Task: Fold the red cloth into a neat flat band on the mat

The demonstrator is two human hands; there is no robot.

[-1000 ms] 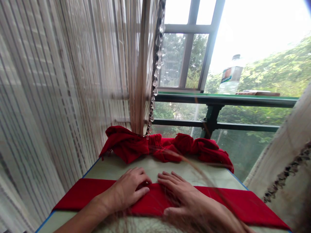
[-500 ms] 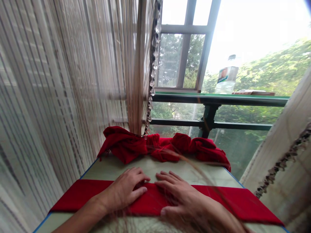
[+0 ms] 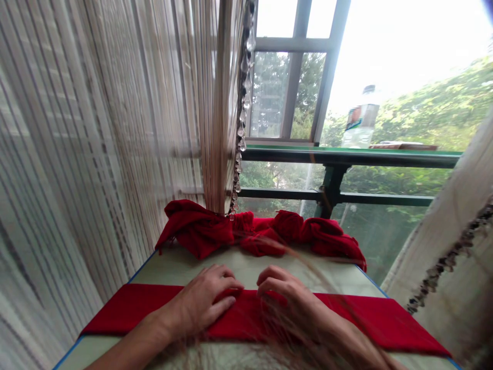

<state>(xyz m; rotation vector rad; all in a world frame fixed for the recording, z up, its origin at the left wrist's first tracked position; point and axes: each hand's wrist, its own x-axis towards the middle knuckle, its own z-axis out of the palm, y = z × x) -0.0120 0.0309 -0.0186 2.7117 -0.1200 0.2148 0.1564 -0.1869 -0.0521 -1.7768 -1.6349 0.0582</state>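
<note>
A flat folded strip of red cloth [image 3: 362, 316] lies across the pale table. My left hand [image 3: 206, 298] rests palm down on the strip, left of its middle. Its fingers reach over the far edge, the thumb lies apart from them, and nothing is in its grasp. To the right, my right hand [image 3: 290, 298] is arched over the same cloth with loosely bent fingers near the far edge. It appears to hold nothing; its thumb is blurred and partly hidden. Farther back, a rumpled red cloth [image 3: 200, 231] lies bunched along the table's far edge.
The pale table [image 3: 181, 268] has blue edging. A string curtain [image 3: 115, 128] hangs at left with a bead strand [image 3: 244, 97]; another curtain [image 3: 442, 236] hangs at right. Behind the table runs a dark railing [image 3: 285, 154], with a plastic bottle [image 3: 362, 123] above it. Blurred hair crosses the view.
My right hand has gone from flat, outstretched fingers to an arched shape with bent fingers. My left hand has shifted only slightly. Both cloths lie as before.
</note>
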